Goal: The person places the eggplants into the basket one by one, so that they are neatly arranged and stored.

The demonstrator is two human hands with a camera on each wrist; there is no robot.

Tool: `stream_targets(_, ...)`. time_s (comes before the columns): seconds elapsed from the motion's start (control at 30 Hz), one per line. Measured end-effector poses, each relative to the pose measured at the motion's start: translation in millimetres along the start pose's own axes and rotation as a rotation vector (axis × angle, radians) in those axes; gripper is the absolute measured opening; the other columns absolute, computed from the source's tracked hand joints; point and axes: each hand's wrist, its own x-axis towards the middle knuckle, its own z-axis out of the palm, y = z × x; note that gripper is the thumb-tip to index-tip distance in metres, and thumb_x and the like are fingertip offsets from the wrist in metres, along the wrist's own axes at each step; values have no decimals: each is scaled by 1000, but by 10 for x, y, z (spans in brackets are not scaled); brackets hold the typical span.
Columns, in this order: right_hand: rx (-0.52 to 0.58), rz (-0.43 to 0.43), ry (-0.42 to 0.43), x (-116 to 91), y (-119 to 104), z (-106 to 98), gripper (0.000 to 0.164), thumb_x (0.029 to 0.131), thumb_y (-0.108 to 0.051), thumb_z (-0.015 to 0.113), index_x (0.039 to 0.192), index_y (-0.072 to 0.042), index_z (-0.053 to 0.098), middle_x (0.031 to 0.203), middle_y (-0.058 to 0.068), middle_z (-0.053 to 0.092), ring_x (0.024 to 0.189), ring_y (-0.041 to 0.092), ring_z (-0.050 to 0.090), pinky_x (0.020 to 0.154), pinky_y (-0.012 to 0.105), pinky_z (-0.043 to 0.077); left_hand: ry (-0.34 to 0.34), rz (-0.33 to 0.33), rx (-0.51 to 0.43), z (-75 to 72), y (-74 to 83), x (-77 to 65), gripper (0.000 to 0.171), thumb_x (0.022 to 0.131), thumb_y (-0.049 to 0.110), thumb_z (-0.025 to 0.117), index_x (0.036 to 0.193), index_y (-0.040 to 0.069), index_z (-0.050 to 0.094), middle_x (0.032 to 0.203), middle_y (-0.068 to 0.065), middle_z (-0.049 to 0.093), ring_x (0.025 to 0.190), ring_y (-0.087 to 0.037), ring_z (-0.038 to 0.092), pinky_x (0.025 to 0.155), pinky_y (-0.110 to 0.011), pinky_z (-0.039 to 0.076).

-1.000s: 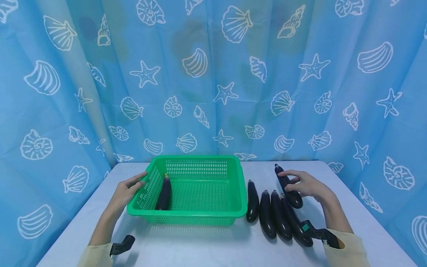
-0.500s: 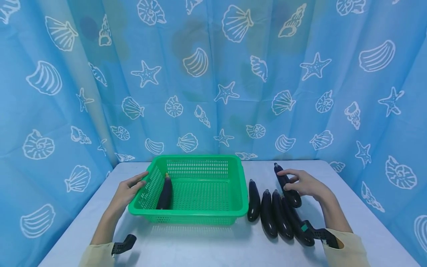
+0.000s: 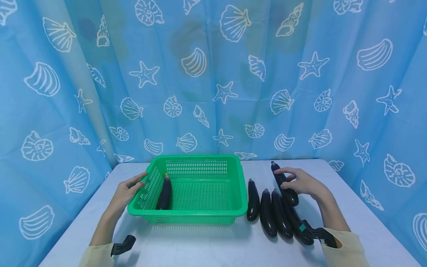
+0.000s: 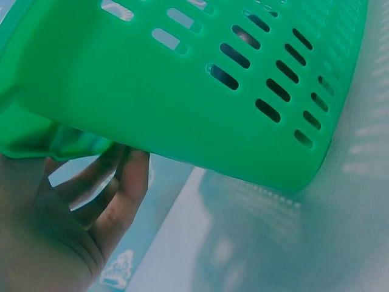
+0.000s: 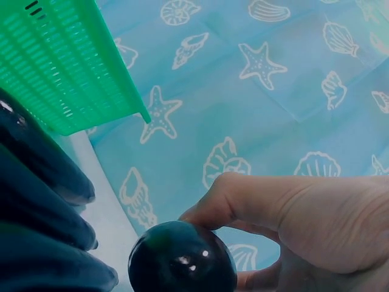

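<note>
At its left rim, a green plastic basket is held by my left hand. In the left wrist view, fingers of that hand bend against the outside of the basket, below the rim. A dark eggplant lies inside at the left. My right hand pinches another eggplant between thumb and fingers, over the right part of the table. Its rounded end faces the right wrist camera. Whether it touches the table is unclear.
Several eggplants lie side by side right of the basket, one of them close to its wall. A white-covered table carries everything. Behind it hangs a blue curtain with shell and starfish prints.
My right hand has shifted slightly left with the pinched eggplant, which also sits a little higher in the head view. The left hand and basket have stayed in place.
</note>
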Motion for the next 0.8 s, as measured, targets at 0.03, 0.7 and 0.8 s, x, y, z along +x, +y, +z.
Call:
stream_targets(0.03,3,-3,0,0,-5,2,55,90,-16,64,143,-8,48,130,37,50,98,34,64,79,55,58,1,-4,0,0,2,0,52,103,38,46,151,18,40,159,-18,31,147,-41,29,116,-60,29)
stream_targets(0.7,-5,-40,-5,10,-116,66,54,90,-15,63,142,-8,49,130,38,50,98,35,64,76,50,59,-1,9,-4,-6,-11,-1,52,104,39,46,151,18,40,159,-18,31,146,-41,29,116,-61,30)
stream_targets(0.8,-2,-40,-9,16,-127,71,54,90,-15,64,142,-9,49,130,37,50,97,35,64,76,49,59,-1,18,-4,-7,-11,0,52,104,39,45,151,18,40,159,-18,31,146,-41,29,115,-60,30)
